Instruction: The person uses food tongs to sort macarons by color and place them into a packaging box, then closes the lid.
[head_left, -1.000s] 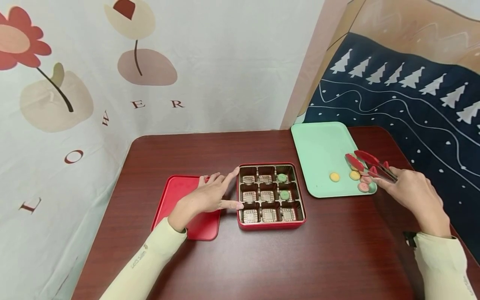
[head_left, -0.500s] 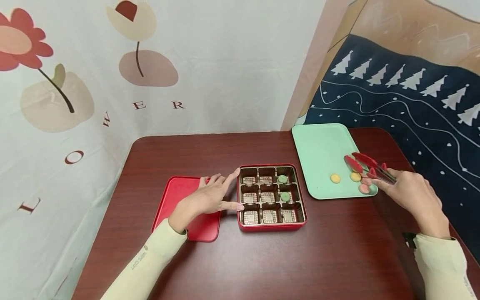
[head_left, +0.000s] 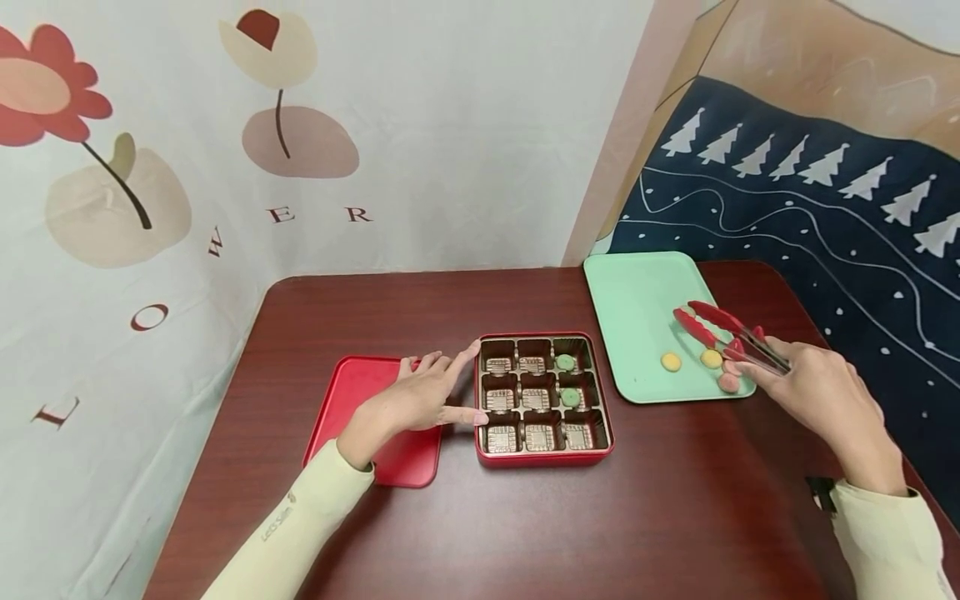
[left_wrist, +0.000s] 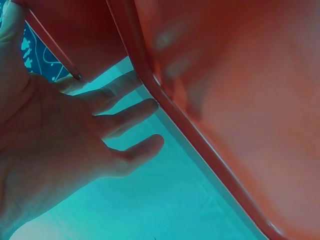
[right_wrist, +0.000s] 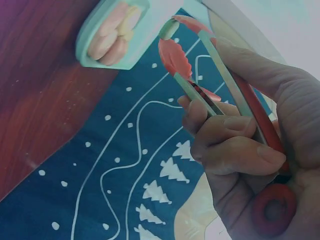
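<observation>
My right hand [head_left: 832, 383] grips red-tipped tongs [right_wrist: 220, 75] over the right side of the mint-green tray [head_left: 637, 283]. A small green disc [right_wrist: 169, 29] sits between the tong tips. On the tray below lie yellow discs [head_left: 671, 362] and pink discs [head_left: 728, 382]. My left hand [head_left: 420, 396] has its fingers spread, with thumb and index fingertips at the left edge of a red box [head_left: 543, 458]. That box has a brown, gold-bottomed insert with several compartments. Its right column holds one green disc [head_left: 565, 362] in the back compartment and another green disc [head_left: 571, 397] in the middle one.
A red lid [head_left: 408, 462] lies left of the box, partly under my left hand and wrist. The dark wooden table [head_left: 510, 533] carries everything. Behind it hangs a white flower-print cloth [head_left: 450, 167], with a navy tree-print cloth [head_left: 750, 200] at the right.
My right hand has turned the tongs so that their tips shift left over the tray, and a green disc now shows between them. The left hand stays at the box.
</observation>
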